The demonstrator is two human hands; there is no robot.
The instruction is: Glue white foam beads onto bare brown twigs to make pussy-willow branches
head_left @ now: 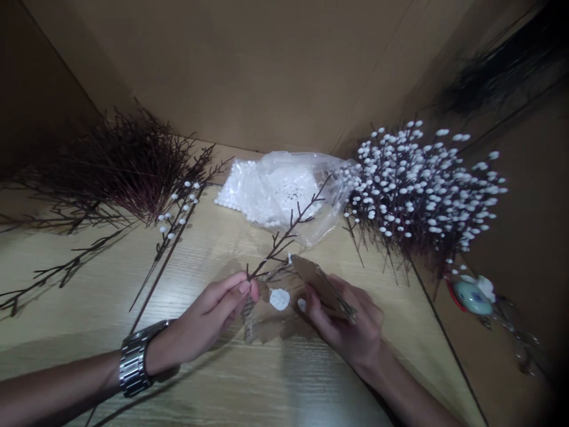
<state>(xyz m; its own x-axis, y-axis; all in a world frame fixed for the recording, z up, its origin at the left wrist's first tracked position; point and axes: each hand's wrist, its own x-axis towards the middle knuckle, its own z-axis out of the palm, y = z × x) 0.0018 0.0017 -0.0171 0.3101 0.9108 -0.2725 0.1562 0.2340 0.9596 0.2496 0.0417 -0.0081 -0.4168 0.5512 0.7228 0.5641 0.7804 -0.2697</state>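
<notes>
My left hand [226, 301] pinches a brown artificial twig [281, 240] near its branching part, the tip pointing up and to the right. In my right hand [351, 320] is a folded piece of cardboard [322, 284], its far corner touched with white close to a side branch of the twig. Beneath both hands lies a torn cardboard sheet [267, 329] bearing a white blob of paste [280, 299]. Part of a second white patch shows beside my right thumb. Beyond the hands rests a clear plastic bag [306, 178] of small white balls [240, 190].
Bare brown twigs [133, 166] are heaped at the left, with a white-tipped twig [178, 213] beside them. At the right stands a dense bunch of white-tipped twigs [418, 184]. A pale green trinket with a chain [473, 296] lies further right. Cardboard walls [267, 71] close off the back.
</notes>
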